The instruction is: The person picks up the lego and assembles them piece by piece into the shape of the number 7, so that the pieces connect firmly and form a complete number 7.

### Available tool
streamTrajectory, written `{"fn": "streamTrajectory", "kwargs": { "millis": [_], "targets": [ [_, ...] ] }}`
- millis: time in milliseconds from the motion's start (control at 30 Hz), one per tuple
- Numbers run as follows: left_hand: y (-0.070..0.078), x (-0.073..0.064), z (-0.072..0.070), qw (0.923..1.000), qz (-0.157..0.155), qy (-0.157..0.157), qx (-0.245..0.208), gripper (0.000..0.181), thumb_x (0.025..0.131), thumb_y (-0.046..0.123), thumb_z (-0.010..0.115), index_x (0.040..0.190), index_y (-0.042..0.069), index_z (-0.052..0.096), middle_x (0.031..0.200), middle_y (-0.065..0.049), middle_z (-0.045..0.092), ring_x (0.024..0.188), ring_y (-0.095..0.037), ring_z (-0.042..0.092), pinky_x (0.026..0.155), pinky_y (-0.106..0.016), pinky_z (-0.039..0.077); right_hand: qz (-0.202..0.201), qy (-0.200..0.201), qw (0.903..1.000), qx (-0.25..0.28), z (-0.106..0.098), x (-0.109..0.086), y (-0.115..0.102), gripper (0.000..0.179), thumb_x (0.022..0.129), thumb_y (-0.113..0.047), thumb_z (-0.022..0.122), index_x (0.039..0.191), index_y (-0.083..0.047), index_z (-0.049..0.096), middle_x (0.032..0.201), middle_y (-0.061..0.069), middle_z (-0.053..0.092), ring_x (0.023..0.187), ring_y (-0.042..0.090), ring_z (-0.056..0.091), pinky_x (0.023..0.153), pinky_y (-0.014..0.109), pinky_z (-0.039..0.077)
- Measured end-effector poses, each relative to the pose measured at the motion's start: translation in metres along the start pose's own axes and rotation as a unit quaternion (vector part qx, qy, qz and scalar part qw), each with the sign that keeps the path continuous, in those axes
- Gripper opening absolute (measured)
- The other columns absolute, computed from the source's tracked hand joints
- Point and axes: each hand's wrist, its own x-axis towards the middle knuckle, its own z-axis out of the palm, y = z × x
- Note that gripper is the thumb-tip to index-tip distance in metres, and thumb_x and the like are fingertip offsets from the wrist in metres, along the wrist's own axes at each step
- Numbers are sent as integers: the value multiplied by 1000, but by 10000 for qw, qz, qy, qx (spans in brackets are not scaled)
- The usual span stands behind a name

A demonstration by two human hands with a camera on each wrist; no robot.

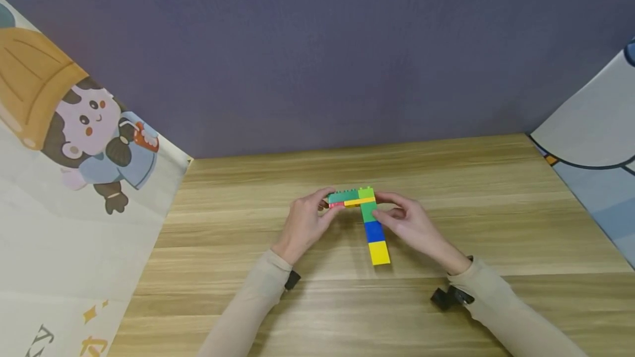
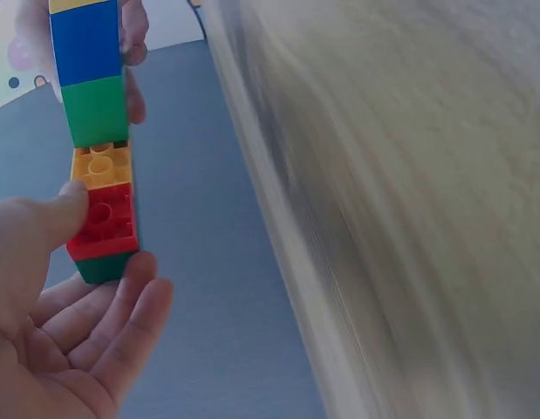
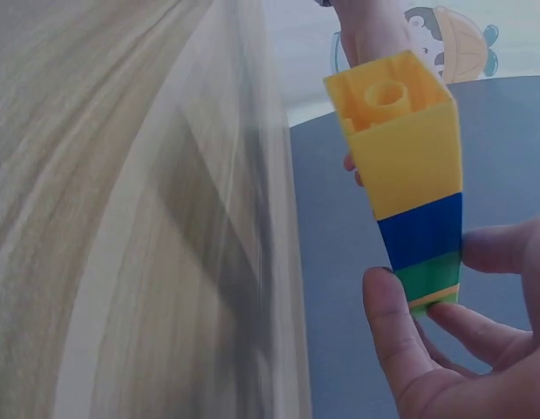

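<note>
Between my hands is an L-shaped structure of joined toy building bricks. Its column has a yellow brick (image 1: 379,253) at the near end, then a blue brick (image 1: 374,232), a green brick (image 1: 367,211) and a light green brick (image 1: 365,193). A thin yellow brick (image 1: 358,202) runs left from the column, with a dark green brick (image 1: 343,196) and a red brick (image 2: 104,218) at the arm's end. My left hand (image 1: 302,225) pinches that end, thumb at the red brick. My right hand (image 1: 414,225) grips the column around the green brick. The yellow brick's hollow underside shows in the right wrist view.
A wood-grain table (image 1: 223,291) lies under the hands. Behind it stands a dark blue-grey panel (image 1: 317,59). A white cartoon-printed panel (image 1: 44,225) is on the left, and another printed panel (image 1: 595,125) on the right. Each wrist wears a black device.
</note>
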Motion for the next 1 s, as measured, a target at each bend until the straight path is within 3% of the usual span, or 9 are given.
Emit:
{"fn": "streamTrajectory", "kwargs": {
  "millis": [233,500,700,1000],
  "targets": [
    [-2,3,3,9989,-461,-85,-42,45,98,30,80,132,1,72,111,-18,81,85,-24,79,74,-34,66,167,-90,9997,165,5,9,6,58,107,-25,66,157,-1,49,158,23,52,121,35,72,90,25,61],
    [-6,10,9,9959,-887,-145,-90,47,98,35,80,134,5,73,118,-15,80,88,-22,80,76,-34,66,378,-7,9991,196,10,16,10,60,108,-24,64,159,0,45,156,26,54,129,38,68,100,41,62],
    [-8,17,13,9946,-1016,-151,-151,46,96,34,81,131,4,74,126,-14,76,92,-23,79,78,-33,65,341,99,9991,-248,12,22,9,62,107,-24,65,160,-1,44,158,26,53,137,44,60,111,57,53],
    [-18,22,20,9923,-1181,-203,-320,48,95,33,83,133,4,73,123,-19,71,96,-28,77,82,-36,65,375,90,9985,-383,16,29,14,63,106,-20,66,161,-1,43,159,25,52,139,44,59,113,58,52]
  ]
}}
